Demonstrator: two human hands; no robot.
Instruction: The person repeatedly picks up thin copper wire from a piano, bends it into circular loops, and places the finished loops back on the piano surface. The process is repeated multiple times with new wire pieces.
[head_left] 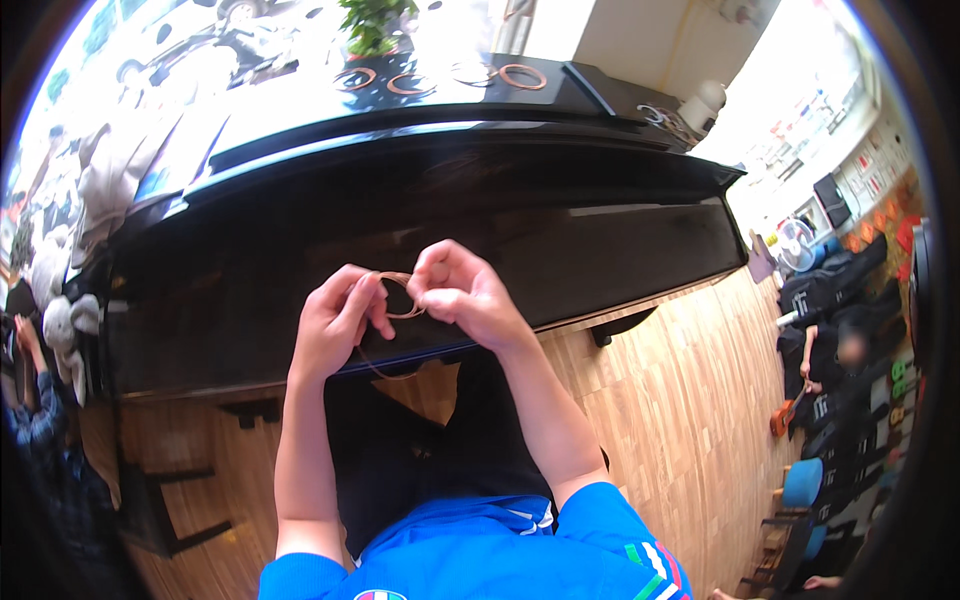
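Observation:
A thin copper-coloured wire, wound into a small coil [406,316], is held up between my two hands over the front of a black piano [250,240]. My left hand [338,312] pinches the coil's left side between thumb and fingers. On its right side, my right hand [462,292] is closed, thumb against the curled fingers. A loose length of the wire curves down below my left hand, above my lap.
Several copper-coloured wire coils [523,77] lie on the piano's top near a potted plant [368,28]. A plush toy [68,330] hangs at the left end. Another person holds a small guitar [783,416] at right; another person's arm [38,385] shows far left.

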